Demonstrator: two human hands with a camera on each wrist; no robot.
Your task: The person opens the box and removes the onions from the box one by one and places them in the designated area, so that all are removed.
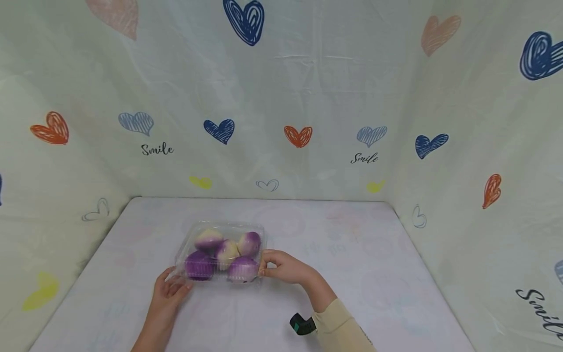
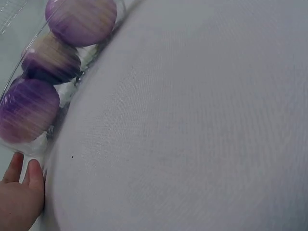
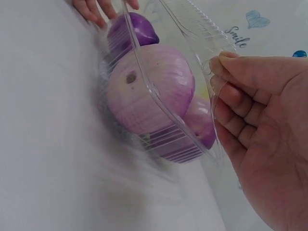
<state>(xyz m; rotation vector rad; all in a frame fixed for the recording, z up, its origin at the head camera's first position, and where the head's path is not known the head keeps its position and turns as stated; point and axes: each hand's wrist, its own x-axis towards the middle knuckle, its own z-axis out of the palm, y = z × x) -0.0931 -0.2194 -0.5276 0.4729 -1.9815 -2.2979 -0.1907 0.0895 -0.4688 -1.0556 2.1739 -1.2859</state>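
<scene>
A clear plastic clamshell box sits on the white table, holding several purple-and-white onions. At the box's right end, my right hand pinches its clear edge between thumb and fingers; the right wrist view shows this grip up close. My left hand is at the near left corner, fingertips touching the plastic with the fingers fairly straight. In the left wrist view, fingers meet the end of the box below a row of onions. Whether the lid is fully closed, I cannot tell.
A pale cloth printed with hearts and "Smile" hangs behind and along both sides of the table. A small black-and-green device is at the right wrist, beside the beige sleeve.
</scene>
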